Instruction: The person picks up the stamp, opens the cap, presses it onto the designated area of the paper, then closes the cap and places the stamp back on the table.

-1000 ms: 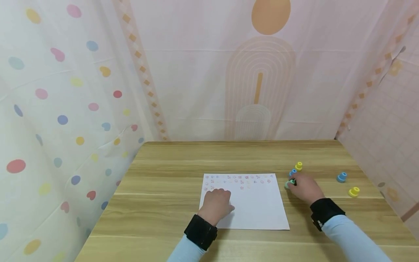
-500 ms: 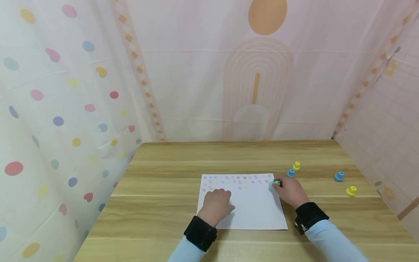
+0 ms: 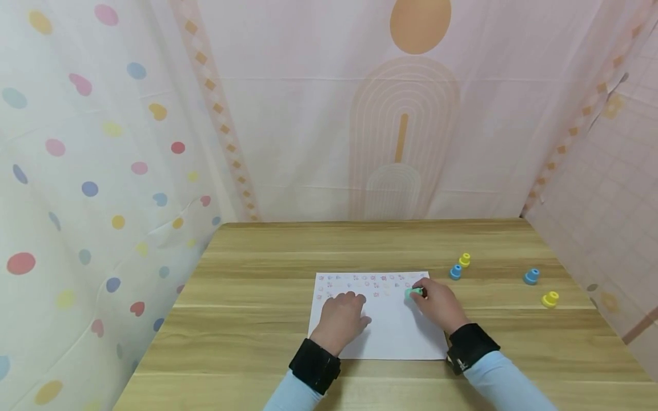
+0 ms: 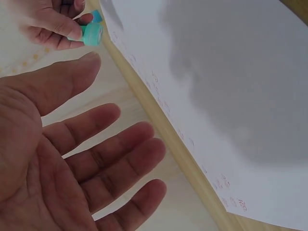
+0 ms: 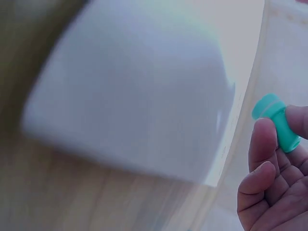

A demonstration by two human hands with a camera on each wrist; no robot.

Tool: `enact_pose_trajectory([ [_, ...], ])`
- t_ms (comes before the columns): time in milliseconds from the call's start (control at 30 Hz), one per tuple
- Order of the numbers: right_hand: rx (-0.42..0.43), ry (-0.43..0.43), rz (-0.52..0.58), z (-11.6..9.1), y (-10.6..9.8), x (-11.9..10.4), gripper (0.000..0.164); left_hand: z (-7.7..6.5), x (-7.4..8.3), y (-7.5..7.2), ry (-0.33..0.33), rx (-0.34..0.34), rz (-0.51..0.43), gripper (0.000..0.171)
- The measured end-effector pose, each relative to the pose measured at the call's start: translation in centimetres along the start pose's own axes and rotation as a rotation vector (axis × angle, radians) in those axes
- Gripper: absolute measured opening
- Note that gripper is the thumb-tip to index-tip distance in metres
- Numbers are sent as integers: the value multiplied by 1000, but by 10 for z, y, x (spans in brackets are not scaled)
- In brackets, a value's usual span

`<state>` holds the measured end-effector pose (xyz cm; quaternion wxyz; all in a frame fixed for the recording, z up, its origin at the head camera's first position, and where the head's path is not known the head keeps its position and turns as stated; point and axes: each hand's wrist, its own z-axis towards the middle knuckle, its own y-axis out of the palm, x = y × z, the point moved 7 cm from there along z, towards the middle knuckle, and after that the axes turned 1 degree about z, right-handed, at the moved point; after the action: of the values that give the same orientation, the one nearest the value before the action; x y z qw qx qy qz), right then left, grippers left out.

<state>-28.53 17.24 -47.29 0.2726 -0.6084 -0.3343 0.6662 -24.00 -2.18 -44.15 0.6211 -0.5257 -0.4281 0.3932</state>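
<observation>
A sheet of white paper [image 3: 390,334] lies on the table, with rows of small red, blue and orange stamped prints along its far part. Over the paper's left half is my left hand [image 3: 339,322], its fingers loosely extended and holding nothing, as the left wrist view also shows. My right hand [image 3: 439,302] pinches a small green stamp [image 3: 413,293] between thumb and fingers above the right part of the sheet. In the right wrist view the stamp [image 5: 276,120] shows its flared end past the fingertips.
Right of the paper stand a yellow stamp [image 3: 465,260] and a blue stamp [image 3: 455,272], close together. Farther right are another blue stamp [image 3: 532,277] and another yellow one [image 3: 550,299]. Patterned curtains [image 3: 288,142] hang behind the wooden table [image 3: 247,325] and at its sides.
My right hand has carried the green stamp leftward, from beside the blue and yellow stamps to over the paper. The left hand has hardly moved.
</observation>
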Motion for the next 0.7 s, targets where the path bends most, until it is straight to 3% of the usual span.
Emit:
enact_pose_trajectory([
  [300,-12,30,116,-5,10,-15,18,5,2,2,16,32,-7,38],
  [700,-126,84,443,-10,35,-31,14,5,7,-6,75,112,-32,41],
])
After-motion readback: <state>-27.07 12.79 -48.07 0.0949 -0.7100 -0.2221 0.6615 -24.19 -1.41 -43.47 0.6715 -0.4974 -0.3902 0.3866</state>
